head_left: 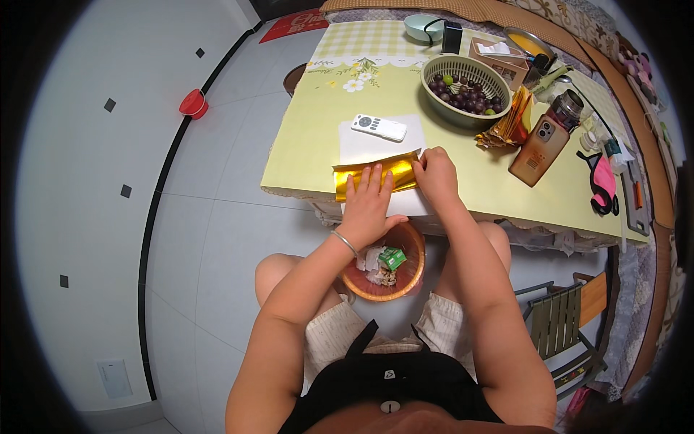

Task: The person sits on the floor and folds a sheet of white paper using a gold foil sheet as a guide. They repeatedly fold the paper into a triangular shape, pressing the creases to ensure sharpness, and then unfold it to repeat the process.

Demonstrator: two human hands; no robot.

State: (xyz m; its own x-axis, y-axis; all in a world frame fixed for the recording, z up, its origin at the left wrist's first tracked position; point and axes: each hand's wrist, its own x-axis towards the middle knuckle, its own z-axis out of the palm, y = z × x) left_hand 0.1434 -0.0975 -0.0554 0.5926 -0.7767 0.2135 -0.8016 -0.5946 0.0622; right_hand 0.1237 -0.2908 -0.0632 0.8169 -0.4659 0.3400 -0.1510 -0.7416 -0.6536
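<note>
A sheet of shiny gold foil paper [350, 189] lies near the table's front edge, on top of a white sheet of paper [348, 150]. Its far edge curls up. My left hand [369, 206] rests flat on the foil, fingers stretched out and thumb apart. At the foil's right end, my right hand [437, 178] is closed with its fingertips pinching the corner. Just beyond the foil, a white remote control [379, 127] rests on the paper. To the right is a folded bundle of gold and red foil paper [511, 123].
A colander [441, 111] of grapes stands behind the foil. A phone [540, 150], a dark jar [566, 108] and a pink eye mask [602, 181] crowd the right side. Below the table edge sits a wastebasket [418, 269] between my knees; a folding chair [555, 318] stands at right.
</note>
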